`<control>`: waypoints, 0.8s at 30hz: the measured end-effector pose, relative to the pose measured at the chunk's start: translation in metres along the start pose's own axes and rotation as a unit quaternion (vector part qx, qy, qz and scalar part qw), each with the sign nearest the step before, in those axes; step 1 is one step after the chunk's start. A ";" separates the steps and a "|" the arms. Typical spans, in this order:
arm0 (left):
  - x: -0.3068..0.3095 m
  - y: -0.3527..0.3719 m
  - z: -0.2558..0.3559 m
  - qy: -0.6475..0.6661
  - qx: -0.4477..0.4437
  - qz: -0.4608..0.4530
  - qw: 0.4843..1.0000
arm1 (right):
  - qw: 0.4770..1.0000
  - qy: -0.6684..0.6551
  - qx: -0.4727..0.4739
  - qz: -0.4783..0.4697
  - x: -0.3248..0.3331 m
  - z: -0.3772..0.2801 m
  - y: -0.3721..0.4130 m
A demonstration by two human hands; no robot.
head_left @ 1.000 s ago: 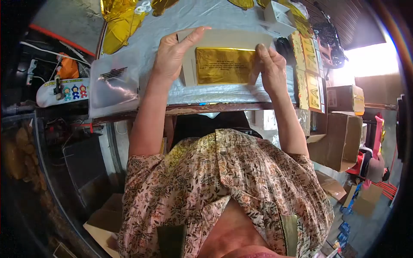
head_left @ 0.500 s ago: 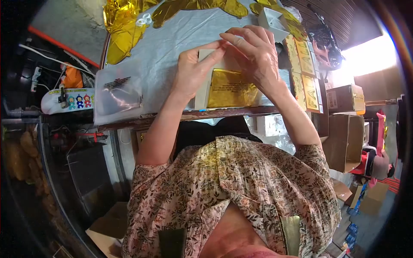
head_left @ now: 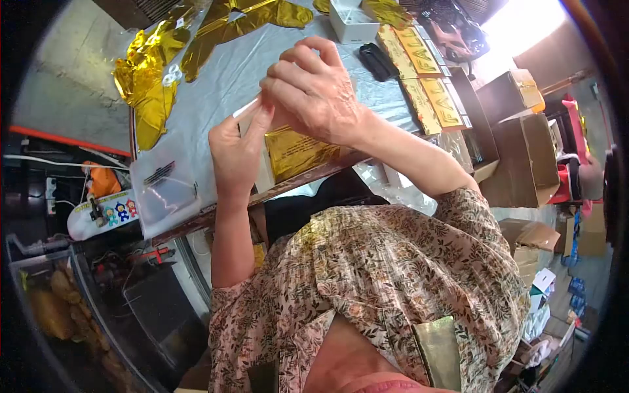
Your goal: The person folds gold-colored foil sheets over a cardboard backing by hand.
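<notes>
A flat packet with gold foil (head_left: 300, 156) and small dark print sits at the table's near edge, with a pale strip (head_left: 263, 175) along its left side. My left hand (head_left: 237, 149) pinches the packet's upper left corner, where a white edge shows between thumb and fingers. Over the packet's top lies my right hand (head_left: 313, 95), its fingers curled and closed near the left thumb. Whatever the right fingertips grip is hidden behind them. Left of my left hand lies a clear plastic bag (head_left: 164, 196) with dark print.
Gold foil balloons (head_left: 147, 92) spread along the table's far side. White tape rings (head_left: 172, 75) lie beside them. A white box (head_left: 354, 25), a black case (head_left: 378, 62) and yellow boxes (head_left: 429, 101) stand at the right. Cardboard boxes (head_left: 524, 157) are beyond the table's right edge.
The view has turned, so the table now looks tilted. My right hand has shifted left across the packet's top, closer over my left fingertips. The left hand still pinches the corner.
</notes>
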State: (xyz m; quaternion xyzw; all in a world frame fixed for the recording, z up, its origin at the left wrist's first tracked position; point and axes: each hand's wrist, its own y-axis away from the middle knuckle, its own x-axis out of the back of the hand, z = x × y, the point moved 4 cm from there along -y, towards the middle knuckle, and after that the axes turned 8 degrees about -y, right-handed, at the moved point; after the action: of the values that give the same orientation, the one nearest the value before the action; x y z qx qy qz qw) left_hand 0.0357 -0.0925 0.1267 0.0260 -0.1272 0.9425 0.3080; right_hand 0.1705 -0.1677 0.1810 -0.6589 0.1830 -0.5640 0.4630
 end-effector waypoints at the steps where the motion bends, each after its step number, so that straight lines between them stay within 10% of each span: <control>1: -0.002 0.001 0.000 -0.018 -0.004 -0.006 1.000 | 1.000 0.004 -0.020 0.007 0.002 0.000 -0.002; 10: -0.009 0.004 0.020 0.008 -0.018 -0.005 1.000 | 0.962 0.004 -0.156 0.223 0.057 0.043 -0.018; 13: -0.013 -0.002 0.016 0.058 -0.027 0.011 0.998 | 0.995 0.010 0.000 0.103 0.064 0.022 -0.004; 24: -0.036 0.001 0.032 0.051 -0.069 -0.018 0.996 | 1.000 0.023 -0.017 0.007 0.063 -0.006 0.007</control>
State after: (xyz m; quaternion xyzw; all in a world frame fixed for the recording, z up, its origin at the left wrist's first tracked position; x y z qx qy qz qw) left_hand 0.0632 -0.1219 0.1526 -0.0409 -0.1755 0.9261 0.3316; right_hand 0.1860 -0.2215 0.2106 -0.6520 0.2081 -0.5728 0.4511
